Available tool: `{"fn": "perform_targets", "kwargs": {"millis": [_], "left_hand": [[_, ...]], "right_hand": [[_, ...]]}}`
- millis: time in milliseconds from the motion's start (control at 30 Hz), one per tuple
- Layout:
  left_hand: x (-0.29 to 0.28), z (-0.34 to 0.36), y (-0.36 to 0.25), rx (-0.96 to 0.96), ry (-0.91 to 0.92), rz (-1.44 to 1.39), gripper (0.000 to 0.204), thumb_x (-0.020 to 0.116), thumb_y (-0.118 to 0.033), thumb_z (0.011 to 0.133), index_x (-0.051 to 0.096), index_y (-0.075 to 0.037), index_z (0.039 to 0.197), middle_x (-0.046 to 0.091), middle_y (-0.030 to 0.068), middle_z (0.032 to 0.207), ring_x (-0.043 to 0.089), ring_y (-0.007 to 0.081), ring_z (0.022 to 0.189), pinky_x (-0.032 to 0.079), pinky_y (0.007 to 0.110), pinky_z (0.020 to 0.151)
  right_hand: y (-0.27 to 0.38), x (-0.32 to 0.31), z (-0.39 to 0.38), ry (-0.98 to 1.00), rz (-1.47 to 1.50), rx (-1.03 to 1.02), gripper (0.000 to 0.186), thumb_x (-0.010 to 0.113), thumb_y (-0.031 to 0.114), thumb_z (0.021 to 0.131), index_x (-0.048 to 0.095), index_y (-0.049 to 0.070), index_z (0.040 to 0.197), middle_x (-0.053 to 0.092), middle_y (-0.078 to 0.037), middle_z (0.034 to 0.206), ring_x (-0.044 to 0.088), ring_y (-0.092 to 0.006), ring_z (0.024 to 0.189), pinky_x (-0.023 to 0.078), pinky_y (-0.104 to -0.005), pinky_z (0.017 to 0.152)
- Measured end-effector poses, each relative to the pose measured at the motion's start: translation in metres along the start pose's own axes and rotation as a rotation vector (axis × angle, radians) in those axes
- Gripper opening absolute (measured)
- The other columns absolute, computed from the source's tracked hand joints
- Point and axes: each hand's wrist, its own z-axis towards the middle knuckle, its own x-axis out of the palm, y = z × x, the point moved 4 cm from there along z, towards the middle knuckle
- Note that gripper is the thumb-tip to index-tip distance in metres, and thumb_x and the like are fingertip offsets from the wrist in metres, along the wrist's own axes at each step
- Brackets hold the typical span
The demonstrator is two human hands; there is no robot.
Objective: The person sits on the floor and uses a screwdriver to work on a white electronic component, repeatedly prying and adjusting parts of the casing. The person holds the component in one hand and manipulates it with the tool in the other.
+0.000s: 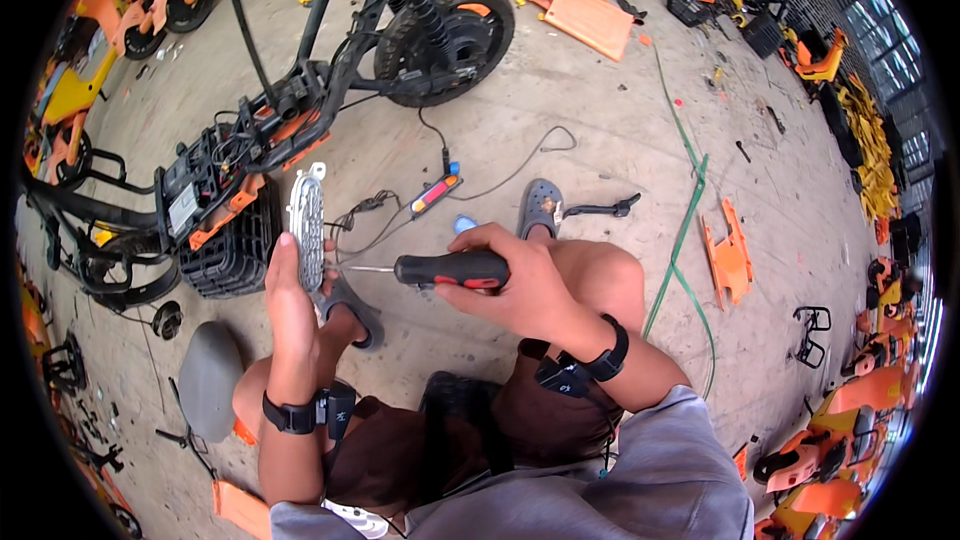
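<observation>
My left hand [291,305] is closed on a long oval silvery part [307,225] that looks like a lamp unit, held upright with a small lug at its top. My right hand [530,288] grips a screwdriver [440,269] by its black and red handle. Its thin shaft points left toward the lower end of the lamp unit; whether the tip touches it I cannot tell. Beyond my hands, a red, yellow and blue tool [436,194] on a dark cord lies on the floor.
A stripped black scooter frame [300,90] with a rear wheel [450,45] stands ahead to the left. Near my left arm lies a grey seat [210,380]. Green strapping [690,205] and an orange panel [731,255] are on the right. Orange and yellow scooters line both sides.
</observation>
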Motion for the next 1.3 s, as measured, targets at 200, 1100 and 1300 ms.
{"fn": "perform_targets", "kwargs": {"millis": [200,1100,1300], "left_hand": [[-0.002,-0.002,-0.001,0.033,0.002,-0.026,0.044,0.04,-0.039,0.108,0.058,-0.003,0.125,0.07,0.0109,0.097,0.06,0.0127,0.068,0.045,0.027,0.057],[-0.008,0.004,0.004,0.078,0.032,-0.142,0.042,0.04,-0.038,0.108,0.056,-0.004,0.126,0.069,0.0113,0.099,0.06,0.0142,0.069,0.044,0.027,0.06],[-0.006,-0.003,-0.001,0.201,0.007,-0.084,0.045,0.042,-0.04,0.107,0.056,-0.005,0.132,0.069,0.0085,0.104,0.059,0.0107,0.076,0.047,0.025,0.066]], "right_hand": [[0.001,0.001,-0.002,-0.033,0.04,0.045,0.037,0.082,0.03,0.082,0.066,0.004,0.102,0.07,-0.009,0.078,0.07,-0.0209,0.069,0.055,-0.031,0.065],[0.0,0.0,-0.002,0.043,-0.027,0.08,0.038,0.08,0.03,0.085,0.067,0.002,0.107,0.072,-0.009,0.08,0.069,-0.0172,0.069,0.054,-0.03,0.063],[-0.017,0.009,0.009,0.093,0.434,0.396,0.036,0.08,0.03,0.086,0.068,-0.001,0.099,0.068,-0.003,0.073,0.06,-0.0093,0.06,0.048,-0.0268,0.054]]}}
